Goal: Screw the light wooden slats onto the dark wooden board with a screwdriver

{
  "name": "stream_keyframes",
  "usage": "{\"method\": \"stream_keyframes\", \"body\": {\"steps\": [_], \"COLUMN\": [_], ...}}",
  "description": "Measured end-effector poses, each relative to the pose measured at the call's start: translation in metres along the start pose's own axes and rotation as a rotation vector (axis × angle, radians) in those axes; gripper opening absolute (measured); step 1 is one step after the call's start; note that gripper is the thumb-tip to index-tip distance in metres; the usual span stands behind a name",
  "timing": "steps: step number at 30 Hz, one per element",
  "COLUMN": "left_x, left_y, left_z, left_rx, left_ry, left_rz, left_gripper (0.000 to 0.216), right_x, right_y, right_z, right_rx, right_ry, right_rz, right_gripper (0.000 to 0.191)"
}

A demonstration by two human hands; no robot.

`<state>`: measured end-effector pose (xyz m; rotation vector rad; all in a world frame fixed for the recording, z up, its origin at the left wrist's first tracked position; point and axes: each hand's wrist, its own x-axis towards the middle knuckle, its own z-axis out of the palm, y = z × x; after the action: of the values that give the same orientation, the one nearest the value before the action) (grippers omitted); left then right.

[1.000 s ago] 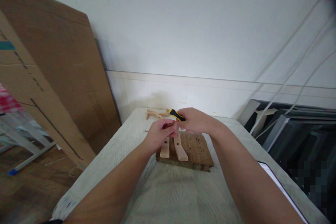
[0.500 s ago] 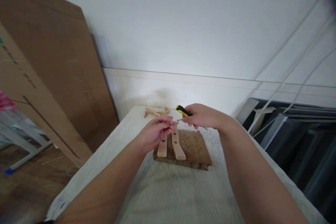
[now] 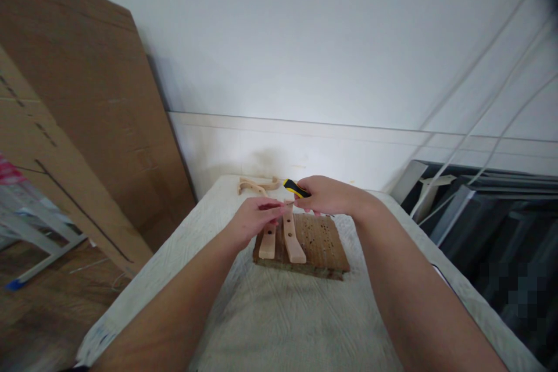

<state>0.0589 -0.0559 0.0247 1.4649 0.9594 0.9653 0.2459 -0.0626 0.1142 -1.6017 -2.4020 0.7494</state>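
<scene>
A brown wooden board (image 3: 320, 244) full of small holes lies on a white cloth-covered table (image 3: 270, 314). Two pale wooden slats (image 3: 290, 238) rest on its left part, each with a hole. My right hand (image 3: 325, 195) grips a screwdriver with a yellow and black handle (image 3: 295, 188), its tip pointing left and down at the slats' far ends. My left hand (image 3: 255, 220) pinches something small, probably a screw, right at the screwdriver's tip; the item itself is too small to make out.
Curved pale wooden pieces (image 3: 255, 186) lie at the table's far edge by the wall. Large cardboard sheets (image 3: 82, 128) lean at the left. Dark frames (image 3: 488, 209) and white cables (image 3: 479, 128) are at the right. A metal rack (image 3: 35, 238) stands on the wooden floor, left.
Both hands have come closer together over the slats' far ends. The right hand moved slightly left and down with the screwdriver, meeting the left hand's fingertips.
</scene>
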Motion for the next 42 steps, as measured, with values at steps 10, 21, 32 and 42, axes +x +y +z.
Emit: {"method": "stream_keyframes", "body": {"steps": [10,21,32,42], "left_x": [0.005,0.005,0.01,0.007], "left_y": [0.0,-0.006,-0.009,-0.004], "left_z": [-0.002,0.002,0.001,0.001], "left_rx": [-0.083,0.138,0.364,0.41], "left_ry": [0.054,-0.004,0.074,0.078], "left_rz": [0.113,0.206,0.228,0.334], "left_gripper": [0.015,0.016,0.013,0.012], "right_x": [0.003,0.011,0.009,0.006], "right_y": [-0.006,-0.007,-0.016,-0.018], "right_z": [0.009,0.02,0.014,0.012], "right_rx": [-0.003,-0.06,-0.194,-0.016], "right_ry": [-0.023,-0.049,0.021,-0.005], "right_rz": [-0.081,-0.053,-0.02,0.066], "right_gripper": [0.013,0.01,0.014,0.012]}}
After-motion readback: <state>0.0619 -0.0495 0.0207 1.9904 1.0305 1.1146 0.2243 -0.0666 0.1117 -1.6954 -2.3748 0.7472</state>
